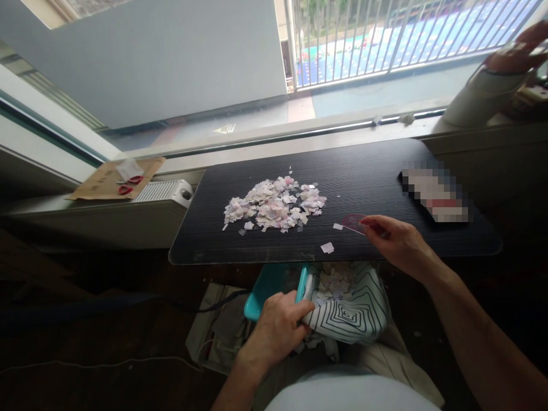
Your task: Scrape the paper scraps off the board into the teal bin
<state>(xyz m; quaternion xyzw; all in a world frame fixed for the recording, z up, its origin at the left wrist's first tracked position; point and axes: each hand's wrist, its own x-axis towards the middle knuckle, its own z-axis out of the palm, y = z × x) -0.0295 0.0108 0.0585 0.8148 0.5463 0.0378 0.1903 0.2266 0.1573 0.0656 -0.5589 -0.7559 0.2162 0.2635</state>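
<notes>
My left hand (280,319) is closed on the edge of a white bag (351,317) with black nested lines, beside the rim of a turquoise container (274,288). Paper scraps (336,281) lie inside the bag, just below the table edge. Between the fingertips of my right hand (391,240) is a thin, see-through pink card (353,222), held low at the tabletop. Two loose paper pieces (327,248) lie left of it. Further left, a heap of small torn paper scraps (276,204) spreads over the black table (363,171).
A pixelated object (436,194) lies at the table's right. On the left sill are brown paper (98,181) and red-handled scissors (131,185), near a white radiator (162,191). A white cylinder (473,100) with a hand-like shape above it stands at upper right.
</notes>
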